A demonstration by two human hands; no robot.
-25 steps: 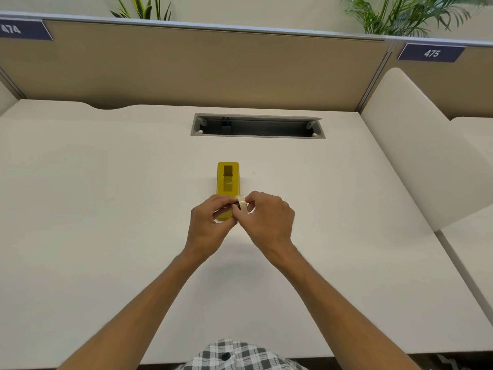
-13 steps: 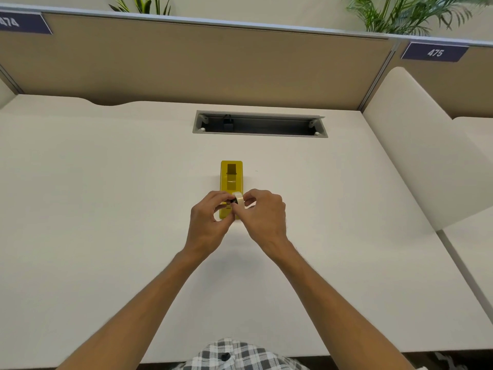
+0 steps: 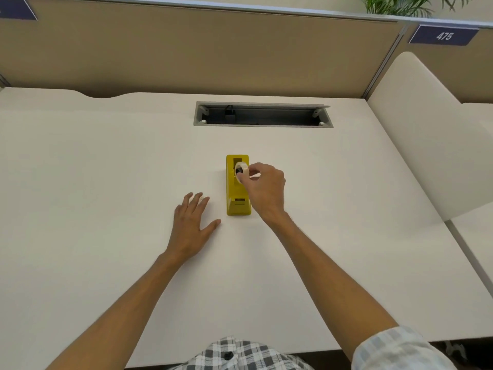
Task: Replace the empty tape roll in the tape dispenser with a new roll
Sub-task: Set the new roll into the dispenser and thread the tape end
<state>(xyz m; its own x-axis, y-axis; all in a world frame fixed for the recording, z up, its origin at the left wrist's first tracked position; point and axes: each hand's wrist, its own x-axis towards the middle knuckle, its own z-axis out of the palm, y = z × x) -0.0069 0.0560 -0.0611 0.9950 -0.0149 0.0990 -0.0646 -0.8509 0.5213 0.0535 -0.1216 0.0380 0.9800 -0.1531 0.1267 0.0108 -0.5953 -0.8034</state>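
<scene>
Head view: yellow dispenser [image 3: 237, 194] stands on the counter [image 3: 106, 161]. Right hand [image 3: 262, 186] pinches the tape roll [image 3: 241, 169] just over its open well. Left hand [image 3: 190, 225] lies flat, fingers spread, beside the dispenser, holding nothing.

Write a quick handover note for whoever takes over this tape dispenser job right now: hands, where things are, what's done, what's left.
Left hand: empty, flat on the desk beside the dispenser.
Right hand: pinching the tape roll, on edge, over the yellow tape dispenser, at its roll slot.
Done: new roll brought to the dispenser.
Left: seat the roll in the slot, then pull the tape end to the cutter. Whether the hub is inside the roll cannot be told.
</scene>
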